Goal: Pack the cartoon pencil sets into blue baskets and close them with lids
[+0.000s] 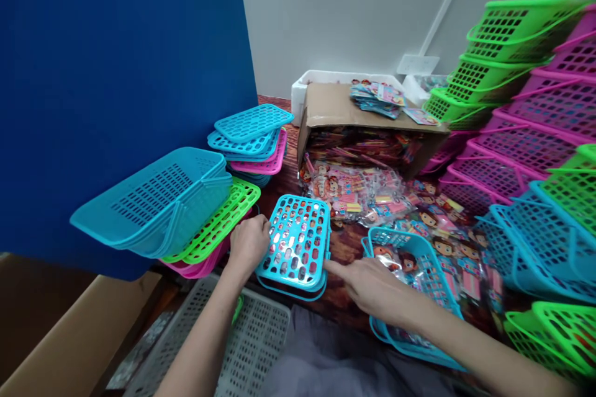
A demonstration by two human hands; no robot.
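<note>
A small blue plastic basket with a perforated blue lid [298, 239] sits on the table in front of me, and shiny packets show through the lid's holes. My left hand [250, 245] is curled closed against its left edge, fingertips partly hidden. At the opposite edge, my right hand [367, 282] touches the lid's side with its index finger stretched out; its other fingers are bent, holding nothing visible. Under and beside the right forearm stands an open blue basket [435, 260] with printed packets inside.
Nested blue baskets [158, 198] stand at left, near a pile of lids [254, 124]. A cardboard box [326, 105] spills pink packets [354, 189] behind. Green baskets [505, 37] and pink baskets [535, 105] are stacked at right. A grey crate [258, 335] lies below the table edge.
</note>
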